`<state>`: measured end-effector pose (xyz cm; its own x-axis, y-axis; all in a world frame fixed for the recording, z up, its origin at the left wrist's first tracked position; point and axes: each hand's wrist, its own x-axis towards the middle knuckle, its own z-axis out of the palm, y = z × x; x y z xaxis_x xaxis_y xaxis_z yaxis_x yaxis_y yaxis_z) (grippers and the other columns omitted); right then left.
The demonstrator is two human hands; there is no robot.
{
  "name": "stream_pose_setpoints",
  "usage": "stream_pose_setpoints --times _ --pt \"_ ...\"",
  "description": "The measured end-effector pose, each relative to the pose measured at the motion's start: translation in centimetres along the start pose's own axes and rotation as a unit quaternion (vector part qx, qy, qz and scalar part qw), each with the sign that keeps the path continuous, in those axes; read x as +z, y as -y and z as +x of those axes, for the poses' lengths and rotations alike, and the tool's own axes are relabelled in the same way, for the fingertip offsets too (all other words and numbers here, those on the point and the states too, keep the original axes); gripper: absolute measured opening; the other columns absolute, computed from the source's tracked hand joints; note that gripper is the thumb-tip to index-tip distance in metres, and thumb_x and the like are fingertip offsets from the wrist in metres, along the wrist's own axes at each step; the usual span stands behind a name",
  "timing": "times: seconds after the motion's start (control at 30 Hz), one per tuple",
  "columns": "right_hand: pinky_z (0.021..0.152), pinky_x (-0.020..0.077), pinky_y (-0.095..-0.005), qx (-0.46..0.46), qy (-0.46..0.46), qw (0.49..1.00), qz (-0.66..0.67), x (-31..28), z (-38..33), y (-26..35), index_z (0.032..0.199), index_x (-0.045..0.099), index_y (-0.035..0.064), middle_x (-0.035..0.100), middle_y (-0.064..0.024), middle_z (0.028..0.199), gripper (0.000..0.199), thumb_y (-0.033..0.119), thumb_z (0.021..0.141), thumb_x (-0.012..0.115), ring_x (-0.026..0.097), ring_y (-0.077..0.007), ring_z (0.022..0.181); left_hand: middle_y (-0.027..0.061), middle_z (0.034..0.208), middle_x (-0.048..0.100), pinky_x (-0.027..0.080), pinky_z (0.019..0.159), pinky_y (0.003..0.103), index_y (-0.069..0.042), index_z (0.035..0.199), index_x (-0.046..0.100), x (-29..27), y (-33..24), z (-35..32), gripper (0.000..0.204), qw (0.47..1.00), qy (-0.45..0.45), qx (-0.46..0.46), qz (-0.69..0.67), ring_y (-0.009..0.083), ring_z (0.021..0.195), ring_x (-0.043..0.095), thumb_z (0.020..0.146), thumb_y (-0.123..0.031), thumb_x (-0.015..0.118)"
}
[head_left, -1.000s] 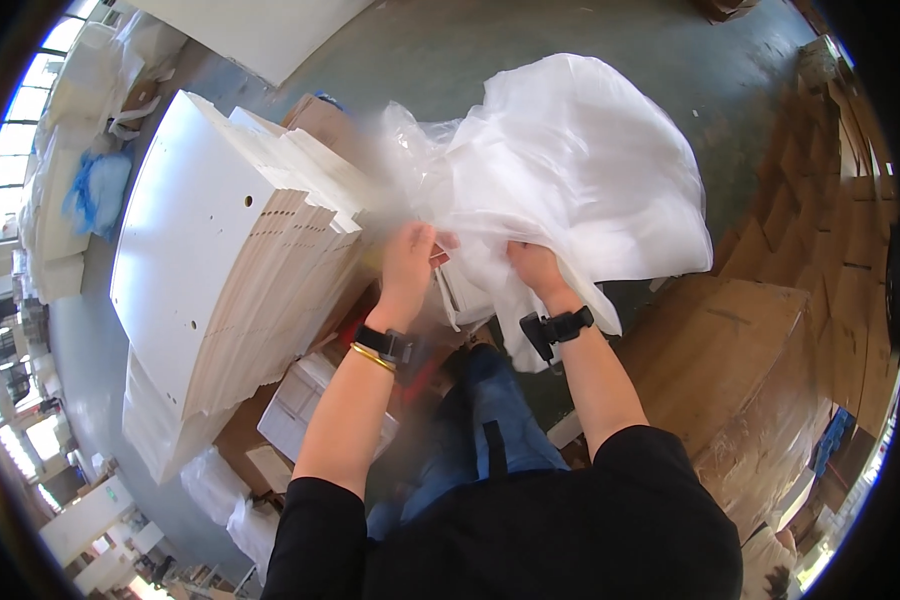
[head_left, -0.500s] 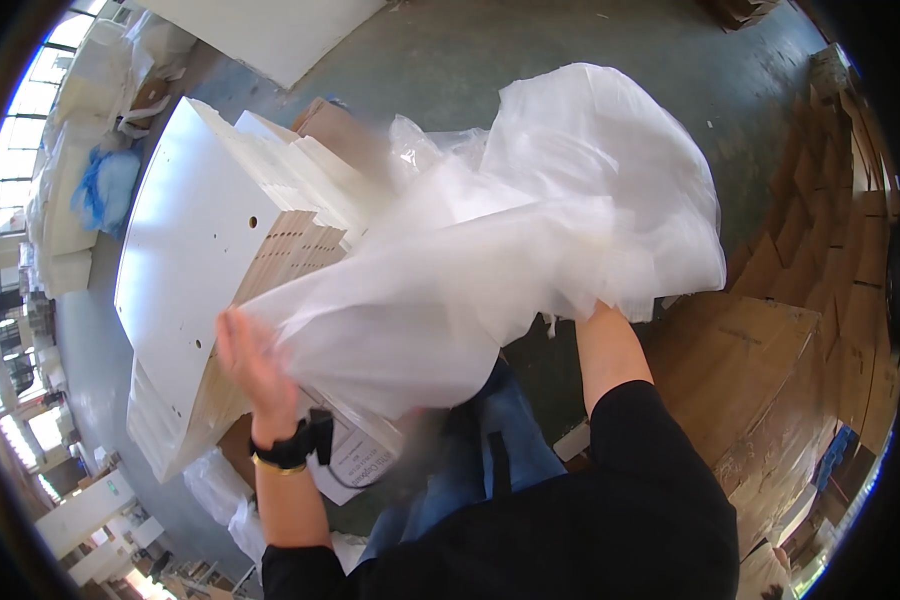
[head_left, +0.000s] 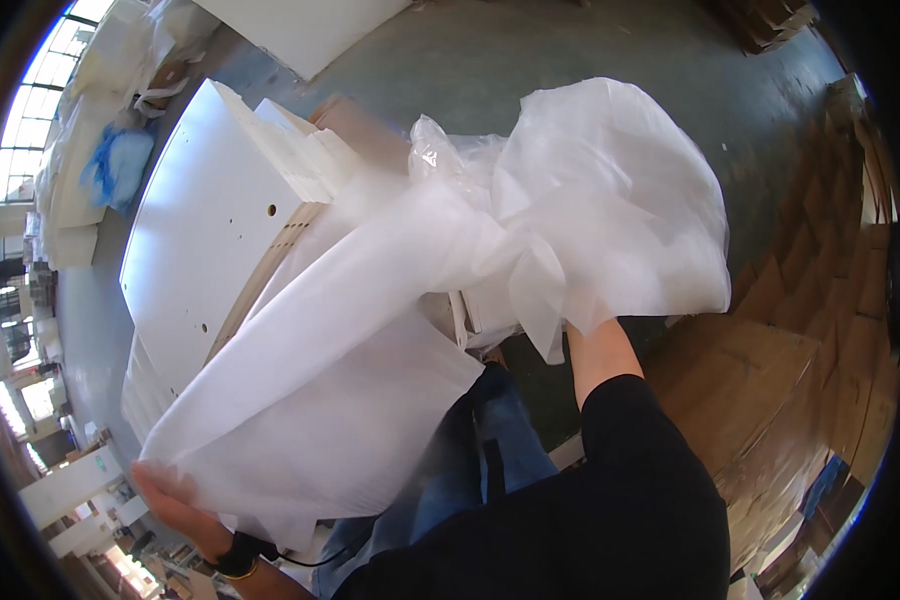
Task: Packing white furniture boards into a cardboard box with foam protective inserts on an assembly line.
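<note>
A large, thin white foam sheet (head_left: 320, 370) stretches across the middle, folded and bunched toward the right. At the lower left my left hand (head_left: 170, 495) grips the sheet's edge, a wristband below it. My right hand (head_left: 592, 335) goes in under the bunched part of the sheet; its fingers are hidden by the folds. Left of the sheet stands a stack of white panels (head_left: 220, 200) with drilled holes and bare wood-coloured edges, partly covered by the sheet. Clear plastic wrap (head_left: 435, 150) shows behind the sheet.
On the right are a large cardboard box (head_left: 735, 380) and rows of brown cardboard (head_left: 820, 260). A white board (head_left: 300, 30) is at the far side. Wrapped goods with blue plastic (head_left: 115, 165) stand at the far left.
My left hand has moved down and left, drawing the sheet's edge out with it over the front of the panels. My right arm has stayed nearly in place.
</note>
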<state>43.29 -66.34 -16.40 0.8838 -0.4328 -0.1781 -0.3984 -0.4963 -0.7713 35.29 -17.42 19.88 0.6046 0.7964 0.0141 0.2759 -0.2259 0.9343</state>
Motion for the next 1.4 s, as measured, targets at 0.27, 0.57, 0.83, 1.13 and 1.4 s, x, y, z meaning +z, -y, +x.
stream_pose_setpoints --times 0.27,0.57,0.83,1.13,1.4 --pt "0.073 0.0465 -0.0338 0.033 0.058 0.998 0.008 -0.7 -9.4 -2.2 0.100 0.062 0.0010 0.065 -0.0149 0.092 0.031 0.023 0.079 0.059 0.062 -0.0293 0.085 0.0018 0.098 0.051 0.041 0.073 0.026 -0.008 0.117 0.051 -5.7 0.6 -0.1 0.044 0.998 -0.054 -0.008 -0.031 0.0140 0.090 0.050 0.089 -0.042 0.046" --pt "0.075 0.0471 -0.0347 0.065 0.182 0.978 -0.075 -3.3 -16.1 -4.1 0.108 0.058 0.0011 0.063 -0.0175 0.096 0.038 0.025 0.078 0.060 0.060 -0.0326 0.087 0.0028 0.105 0.052 0.044 0.078 0.025 -0.003 0.118 0.049 -13.8 3.2 1.8 0.039 0.980 -0.027 0.179 0.085 0.0134 0.096 0.050 0.092 -0.033 0.045" --pt "0.072 0.0480 -0.0320 -0.049 0.228 0.957 0.170 -2.0 -18.3 17.9 0.111 0.054 -0.0009 0.063 -0.0149 0.097 0.038 0.027 0.084 0.058 0.061 -0.0230 0.086 -0.0035 0.083 0.042 0.033 0.065 0.016 -0.005 0.099 0.052 -16.3 3.1 1.6 0.020 0.998 0.029 0.051 0.014 0.0042 0.074 0.040 0.093 -0.021 0.043" --pt "0.043 0.0375 -0.0189 0.131 0.379 0.842 0.361 5.0 -18.3 25.3 0.083 0.058 0.0059 0.056 -0.0007 0.063 0.016 0.022 0.085 0.059 0.049 -0.0061 0.050 -0.0054 0.070 0.035 0.026 0.054 0.016 -0.009 0.087 0.047 -16.1 4.7 5.8 0.013 0.979 0.164 0.122 -0.011 0.0016 0.063 0.033 0.093 -0.019 0.041" --pt "0.042 0.0366 -0.0196 -0.071 0.115 0.947 0.292 -1.1 -13.3 33.1 0.085 0.055 0.0051 0.052 -0.0001 0.060 0.019 0.022 0.091 0.049 0.048 -0.0056 0.050 -0.0043 0.071 0.046 0.037 0.059 0.019 -0.003 0.090 0.052 -14.3 5.7 15.0 0.041 0.872 0.460 0.087 0.144 0.0047 0.064 0.043 0.065 -0.024 0.076"
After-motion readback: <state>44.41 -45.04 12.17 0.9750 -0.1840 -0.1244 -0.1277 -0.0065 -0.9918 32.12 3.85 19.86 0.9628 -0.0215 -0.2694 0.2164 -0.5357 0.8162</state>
